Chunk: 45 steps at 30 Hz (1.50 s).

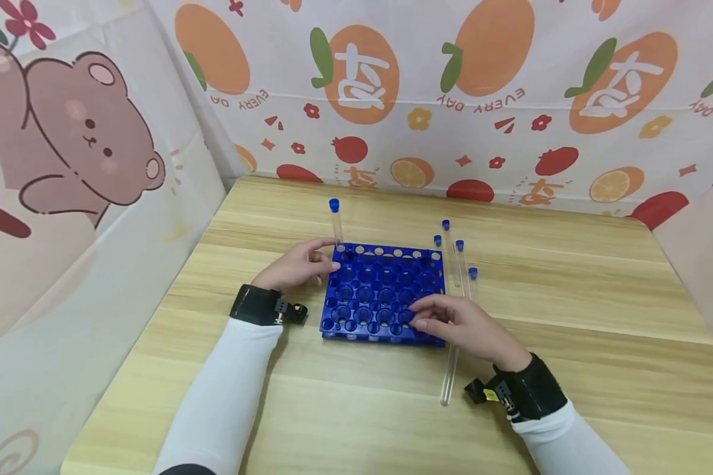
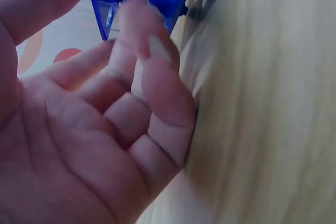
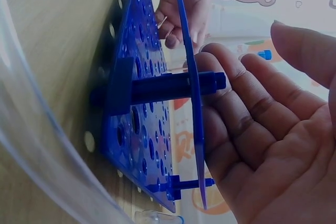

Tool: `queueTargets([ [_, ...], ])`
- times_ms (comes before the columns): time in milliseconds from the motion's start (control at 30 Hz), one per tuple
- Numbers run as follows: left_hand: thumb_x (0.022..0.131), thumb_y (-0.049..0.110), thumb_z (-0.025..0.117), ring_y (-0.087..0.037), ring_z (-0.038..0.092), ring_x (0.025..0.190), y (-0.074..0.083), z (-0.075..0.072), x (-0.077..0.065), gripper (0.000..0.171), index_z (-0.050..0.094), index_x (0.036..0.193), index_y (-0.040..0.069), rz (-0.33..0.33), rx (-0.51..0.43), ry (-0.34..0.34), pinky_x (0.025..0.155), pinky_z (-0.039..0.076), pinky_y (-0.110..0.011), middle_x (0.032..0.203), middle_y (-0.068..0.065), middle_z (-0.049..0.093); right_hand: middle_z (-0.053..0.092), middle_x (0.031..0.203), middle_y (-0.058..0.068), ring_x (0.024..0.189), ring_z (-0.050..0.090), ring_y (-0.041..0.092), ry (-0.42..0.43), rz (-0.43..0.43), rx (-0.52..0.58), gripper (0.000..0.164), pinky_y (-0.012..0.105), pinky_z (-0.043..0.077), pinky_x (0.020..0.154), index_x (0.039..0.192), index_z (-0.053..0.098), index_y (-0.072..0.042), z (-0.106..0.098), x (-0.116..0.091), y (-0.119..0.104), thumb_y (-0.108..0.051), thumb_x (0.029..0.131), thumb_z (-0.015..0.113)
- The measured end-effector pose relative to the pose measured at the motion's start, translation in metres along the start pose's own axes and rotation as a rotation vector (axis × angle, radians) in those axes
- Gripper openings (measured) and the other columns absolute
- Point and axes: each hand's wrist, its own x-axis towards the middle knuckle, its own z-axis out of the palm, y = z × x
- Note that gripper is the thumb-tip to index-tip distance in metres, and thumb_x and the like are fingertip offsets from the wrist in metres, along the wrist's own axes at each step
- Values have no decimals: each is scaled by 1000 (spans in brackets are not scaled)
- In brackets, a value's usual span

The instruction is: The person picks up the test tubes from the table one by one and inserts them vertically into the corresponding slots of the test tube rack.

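Blue rack (image 1: 382, 293): both hands' grip released, touching; capped tube (image 1: 336, 224) upright only head view.

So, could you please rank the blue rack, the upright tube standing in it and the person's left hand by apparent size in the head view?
1. blue rack, clearly the largest.
2. left hand and upright tube: unsure. The hand covers more area, while the thin tube looks about as long.

Tube (image 1: 335, 223) stands in rack (image 1: 382, 293); others (image 1: 460, 264) lie right.
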Motion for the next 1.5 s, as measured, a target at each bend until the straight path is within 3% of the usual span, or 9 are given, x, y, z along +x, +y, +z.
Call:
queueTargets([
  [200,97,22,63,-22,59,76,-3,1,-1,64,33,153,14,20,-74,-15,66,49,-29,86,-4,65,71,101,2,87,64,18,-7,1,-33,34,26,53,69,124,64,-8,-3,4,-4,-30,98,61],
  [400,96,24,65,-23,58,76,-14,4,-2,65,34,152,15,14,-111,-10,67,48,-29,84,-4,66,72,102,4,91,69,21,4,-41,33,31,32,57,75,123,63,-3,-13,5,1,-22,99,61],
  [533,96,25,65,-23,57,75,-17,7,-5,65,34,152,17,9,-112,-5,66,46,-29,84,-3,65,71,102,11,84,69,23,160,-19,35,32,39,59,73,124,62,-4,-42,4,3,-24,99,60],
  [633,96,26,66,-22,55,73,-17,7,-6,64,34,152,18,7,-120,0,65,45,-28,84,-4,65,69,97,14,79,67,27,326,65,-77,34,37,58,67,123,62,-9,-71,4,7,-32,99,60],
  [700,96,27,66,-21,54,72,-16,8,-5,65,34,152,17,5,-125,-4,64,44,-27,85,-5,65,68,94,17,75,65,29,372,135,-161,37,35,56,64,124,61,-9,-87,3,14,-35,98,61],
  [800,96,26,65,-20,55,73,-15,8,-4,66,33,152,10,3,-121,-24,65,45,-27,87,-4,67,65,86,16,68,60,26,316,269,-264,43,32,50,57,128,58,-8,-100,0,27,-37,96,63],
  [933,98,26,63,-19,56,73,-13,7,-2,65,32,152,6,-4,-88,-35,66,45,-27,89,-4,68,61,76,11,64,55,22,187,371,-310,55,31,44,55,136,51,-6,-104,-3,44,-37,93,67],
  [1167,97,28,63,-19,56,75,-10,6,1,67,32,152,6,-8,-77,-55,66,45,-27,93,-4,70,64,79,12,68,63,24,161,404,-273,56,33,47,62,140,46,-2,-95,-1,59,-28,94,67],
  [1500,98,26,63,-17,57,77,-12,3,4,65,33,152,5,-1,-97,-48,66,45,-26,101,-5,72,60,74,8,63,55,22,182,419,-299,59,32,44,56,141,45,-3,-90,5,62,-17,88,67],
])
